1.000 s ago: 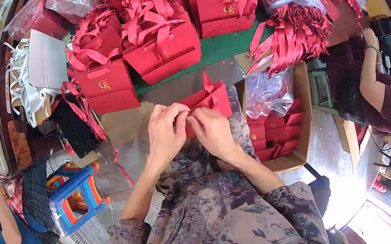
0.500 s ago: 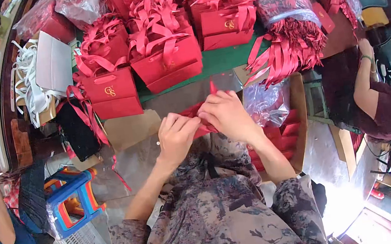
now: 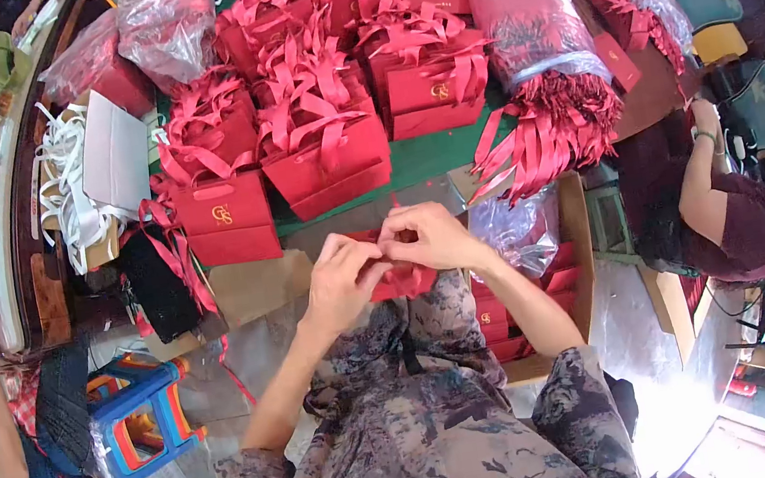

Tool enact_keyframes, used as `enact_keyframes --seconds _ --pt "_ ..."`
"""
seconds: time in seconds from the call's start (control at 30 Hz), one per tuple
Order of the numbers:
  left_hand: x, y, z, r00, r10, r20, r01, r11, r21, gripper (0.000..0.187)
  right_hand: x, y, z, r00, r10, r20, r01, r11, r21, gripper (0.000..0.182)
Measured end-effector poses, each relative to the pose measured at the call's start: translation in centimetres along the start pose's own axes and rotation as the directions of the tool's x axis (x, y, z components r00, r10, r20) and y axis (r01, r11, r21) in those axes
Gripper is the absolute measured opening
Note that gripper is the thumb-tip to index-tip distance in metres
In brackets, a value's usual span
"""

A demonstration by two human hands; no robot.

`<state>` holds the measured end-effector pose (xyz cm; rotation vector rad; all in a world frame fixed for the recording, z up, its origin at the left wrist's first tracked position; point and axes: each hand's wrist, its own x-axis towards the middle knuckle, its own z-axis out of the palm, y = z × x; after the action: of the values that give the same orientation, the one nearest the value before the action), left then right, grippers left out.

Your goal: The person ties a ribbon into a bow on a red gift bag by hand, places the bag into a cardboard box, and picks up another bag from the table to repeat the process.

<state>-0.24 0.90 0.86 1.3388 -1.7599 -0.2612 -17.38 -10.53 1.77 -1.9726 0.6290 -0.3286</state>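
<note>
Both grips pinch one red bag (image 3: 401, 281): left hand (image 3: 341, 280), right hand (image 3: 429, 237); cardboard box (image 3: 578, 239) holds flat red bags.

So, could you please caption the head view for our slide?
Both hands, left and right, grip a red bag before rows of finished bags.

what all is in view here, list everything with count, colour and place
red gift bag: one, red, held in both hands at centre
finished gift bags: many, red with ribbon handles, on the table ahead
ribbon bundle: one wrapped bunch, red, right of the bags
cardboard box: one, brown, holds flat red bags, right of the hands
stool: one, blue, lower left
other people: two, at the far right and far left edges
left hand: gripping the bag
right hand: gripping the bag
</note>
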Motion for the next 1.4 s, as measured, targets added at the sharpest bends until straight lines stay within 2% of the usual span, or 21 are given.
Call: enact_keyframes --seconds 0.03,0.1,0.17,0.2,0.23,0.3,0.33,0.37,0.43,0.47,0.57,0.7,0.87,0.93,0.97,1.03,1.17,1.23,1.3,1.37,1.4 --pt "0.3 0.1 0.0 0.993 -0.119 -0.008 0.118 0.991 -0.060 0.023 0.0 0.6 0.7 0.996 0.035 -0.083 -0.025 0.993 0.112 0.016" --pt "0.2 -0.1 0.3 0.988 -0.156 -0.018 0.155 0.986 -0.068 0.028 0.1 1.1 1.9 0.983 -0.034 -0.182 0.035 0.999 0.000 0.014" --pt "-0.4 -0.6 0.7 0.964 -0.250 0.090 0.256 0.965 -0.063 0.030 0.2 1.6 1.6 0.918 0.359 -0.169 -0.244 0.847 0.473 0.012" --pt "-0.4 -0.6 1.0 0.975 -0.217 0.057 0.220 0.974 -0.056 0.030 0.7 2.1 1.3 0.931 0.271 -0.243 -0.116 0.854 0.507 0.010" --pt "-0.4 -0.6 1.3 0.975 -0.217 0.055 0.220 0.974 -0.054 0.030 0.7 2.4 1.3 0.932 0.268 -0.242 -0.114 0.854 0.507 0.010" --pt "-0.6 -0.5 1.8 0.906 -0.422 0.002 0.422 0.906 -0.005 0.029 0.2 2.0 1.2 0.920 0.253 -0.298 -0.147 0.930 0.337 0.013" --pt "-0.5 -0.6 2.0 0.900 -0.431 -0.055 0.433 0.901 0.015 0.026 0.0 1.7 0.7 0.936 0.155 -0.318 -0.119 0.985 0.128 0.015" --pt "-0.6 -1.0 2.3 0.899 -0.434 -0.052 0.435 0.900 0.009 0.026 -0.1 2.4 0.4 0.935 0.161 -0.317 -0.127 0.984 0.126 0.015" --pt "-0.8 -1.5 2.5 0.918 -0.393 -0.043 0.395 0.909 0.132 0.027 0.0 3.0 -0.1 0.834 -0.033 -0.551 -0.105 0.971 -0.216 0.014" --pt "-0.9 -1.7 2.6 0.902 -0.431 -0.018 0.428 0.890 0.157 0.029 -0.3 3.2 -0.5 0.805 0.028 -0.593 -0.250 0.922 -0.296 0.018" --pt "-0.6 -1.7 2.9 0.900 -0.433 -0.048 0.434 0.879 0.198 0.025 -0.5 2.4 0.0 0.827 0.164 -0.537 -0.386 0.861 -0.332 0.026" --pt "0.0 -2.2 3.6 0.890 -0.454 -0.043 0.447 0.851 0.274 0.020 0.3 3.4 2.1 0.811 0.039 -0.584 -0.297 0.887 -0.353 0.025" --pt "0.5 -1.7 4.3 0.905 -0.403 -0.134 0.423 0.885 0.195 0.011 -0.1 3.6 3.0 0.824 0.116 -0.554 -0.229 0.963 -0.139 0.012" --pt "0.6 -1.4 4.4 0.914 -0.376 -0.150 0.399 0.899 0.179 0.010 -0.3 4.2 3.8 0.810 0.234 -0.538 -0.054 0.943 0.330 0.008" --pt "0.6 -1.2 4.5 0.923 -0.348 -0.166 0.373 0.914 0.161 0.009 -0.7 4.6 4.0 0.808 0.239 -0.538 -0.058 0.942 0.331 0.008" --pt "0.7 -0.8 4.6 0.929 -0.335 -0.159 0.359 0.919 0.161 0.009 -1.0 3.3 3.8 0.828 0.382 -0.410 -0.133 0.844 0.519 0.019" --pt "1.0 -0.3 4.6 0.948 -0.258 -0.185 0.291 0.938 0.186 0.008 -1.0 4.4 4.0 0.881 0.308 -0.359 -0.118 0.878 0.464 0.023" --pt "0.9 -0.2 4.3 0.954 -0.265 -0.140 0.290 0.936 0.201 0.009 -0.9 3.8 3.7 0.886 0.379 -0.268 -0.151 0.781 0.605 0.020" --pt "0.8 0.0 4.0 0.959 -0.268 -0.092 0.282 0.936 0.213 0.014 -0.9 3.8 3.5 0.877 0.392 -0.279 -0.125 0.745 0.655 0.020" --pt "0.6 0.5 3.9 0.924 -0.296 -0.243 0.286 0.955 -0.077 0.037 -1.3 3.8 2.9 0.861 0.410 -0.299 -0.096 0.710 0.697 0.020" --pt "0.3 1.0 3.4 0.915 -0.296 -0.275 0.299 0.954 -0.034 0.056 -1.3 3.7 2.5 0.844 0.429 -0.322 -0.078 0.692 0.718 0.020"
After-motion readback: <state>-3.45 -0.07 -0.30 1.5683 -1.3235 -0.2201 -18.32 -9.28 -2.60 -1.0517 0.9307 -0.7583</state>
